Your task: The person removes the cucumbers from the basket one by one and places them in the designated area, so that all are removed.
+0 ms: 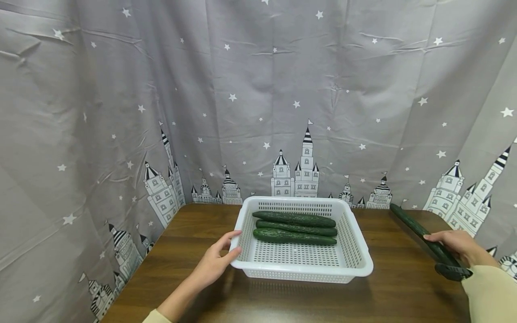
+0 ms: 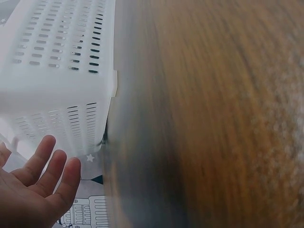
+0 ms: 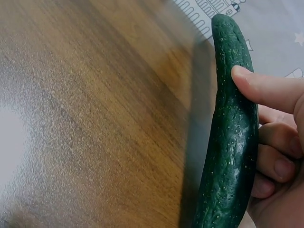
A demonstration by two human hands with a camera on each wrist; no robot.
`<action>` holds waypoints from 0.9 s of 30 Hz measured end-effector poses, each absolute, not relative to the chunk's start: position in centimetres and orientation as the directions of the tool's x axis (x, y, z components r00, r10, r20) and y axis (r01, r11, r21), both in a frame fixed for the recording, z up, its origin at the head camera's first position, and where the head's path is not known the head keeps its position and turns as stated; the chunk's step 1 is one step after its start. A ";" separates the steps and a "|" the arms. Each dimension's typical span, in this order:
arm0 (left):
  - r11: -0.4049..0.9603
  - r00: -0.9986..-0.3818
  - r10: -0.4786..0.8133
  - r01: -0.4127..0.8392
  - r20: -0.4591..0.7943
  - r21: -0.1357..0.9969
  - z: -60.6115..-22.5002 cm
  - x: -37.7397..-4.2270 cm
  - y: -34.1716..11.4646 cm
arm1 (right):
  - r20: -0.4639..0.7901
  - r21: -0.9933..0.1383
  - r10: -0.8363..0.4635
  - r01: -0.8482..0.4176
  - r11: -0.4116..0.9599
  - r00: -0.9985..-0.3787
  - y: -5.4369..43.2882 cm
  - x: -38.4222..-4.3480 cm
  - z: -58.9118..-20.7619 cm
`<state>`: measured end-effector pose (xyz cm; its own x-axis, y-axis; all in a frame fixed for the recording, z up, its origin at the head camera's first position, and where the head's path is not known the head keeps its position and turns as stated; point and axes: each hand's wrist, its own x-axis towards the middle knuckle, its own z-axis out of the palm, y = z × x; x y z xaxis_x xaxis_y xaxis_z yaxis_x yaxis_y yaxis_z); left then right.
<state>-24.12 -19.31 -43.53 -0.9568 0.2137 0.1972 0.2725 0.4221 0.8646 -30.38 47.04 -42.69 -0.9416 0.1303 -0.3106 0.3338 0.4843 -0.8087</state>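
My right hand (image 1: 458,244) grips a long dark green cucumber (image 1: 416,226) at the table's right side. In the right wrist view the thumb lies along the cucumber (image 3: 230,128), with curled fingers behind it. My left hand (image 1: 216,258) is at the left rim of a white perforated plastic basket (image 1: 304,268), its thumb and forefinger touching the rim. The left wrist view shows its other fingers (image 2: 42,171) loosely extended beside the basket wall (image 2: 57,90). Three cucumbers (image 1: 296,229) lie side by side in the back half of the basket.
The basket stands on a brown wood-grain table (image 1: 198,220). Behind and left of the table hangs a grey curtain (image 1: 258,89) printed with stars and castles. A black wrist device (image 1: 453,272) sits by the right cuff, close to the cucumber's near end.
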 end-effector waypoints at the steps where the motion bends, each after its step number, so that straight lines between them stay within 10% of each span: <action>1: 0.422 -0.957 0.213 0.272 0.197 0.865 -43.5 -24.1 -19.3 | -0.309 -0.808 0.136 0.335 0.484 -0.941 47.1 -30.3 -42.7; 27: 0.395 -0.950 0.226 0.293 0.217 0.871 -43.6 -24.1 -19.3 | -0.243 -0.697 0.196 0.311 0.646 -0.950 48.1 -30.5 -43.6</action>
